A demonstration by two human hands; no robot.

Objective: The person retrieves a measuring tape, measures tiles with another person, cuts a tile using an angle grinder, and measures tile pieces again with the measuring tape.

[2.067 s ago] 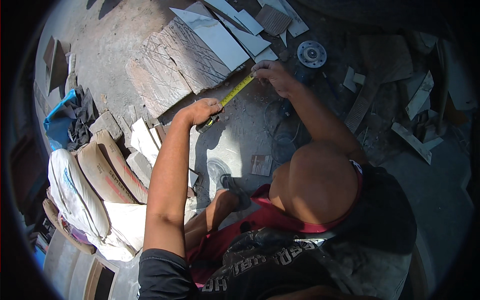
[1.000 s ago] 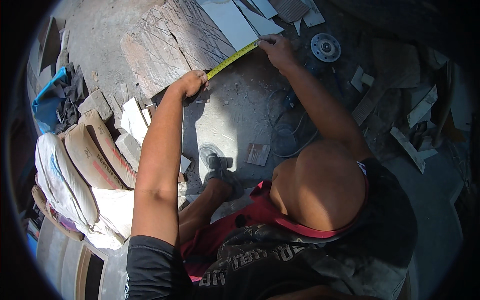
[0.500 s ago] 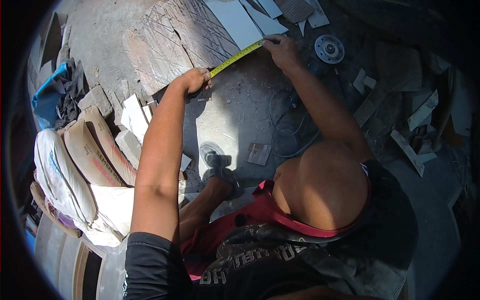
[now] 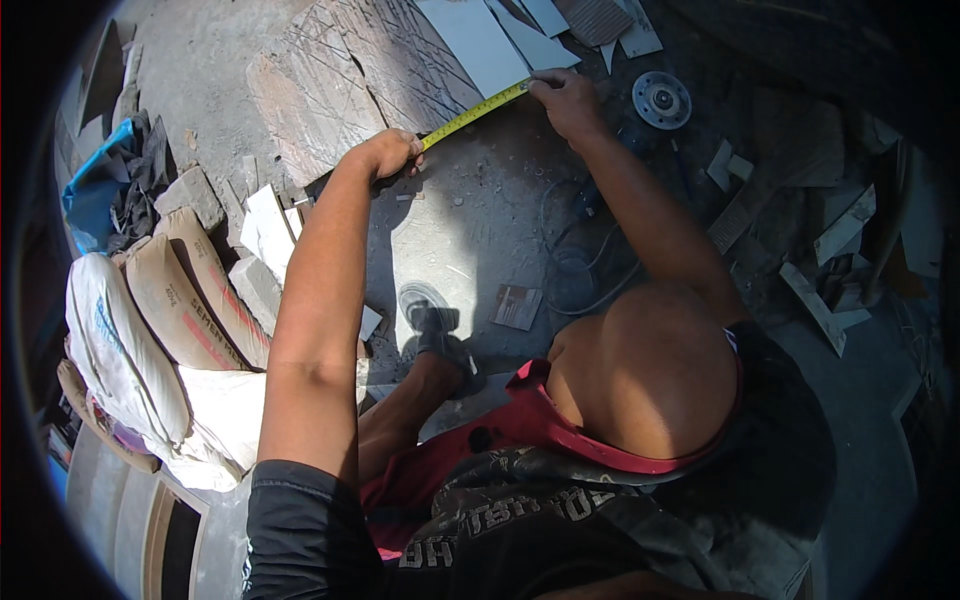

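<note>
A yellow tape measure [image 4: 474,113] is stretched between my two hands, along the near edge of a white tile [image 4: 468,50] and a scored board [image 4: 350,85]. My left hand [image 4: 388,156] grips the tape's left end over the board's near corner. At the tape's other end, my right hand [image 4: 566,103] pinches it near the tile's right corner. The board's top is brownish and crossed with dark scratch lines. What my left fingers cover underneath is hidden.
An angle grinder with a round disc [image 4: 661,100] lies to the right, its cable looping over the floor. Filled sacks [image 4: 170,310] and a blue sheet [image 4: 97,195] are at the left. Tile offcuts [image 4: 848,222] lie at the far right, and a small tile piece [image 4: 516,307] near my foot.
Almost nothing differs. My left hand and its end of the tape sit very slightly higher, while the right hand keeps its pinch.
</note>
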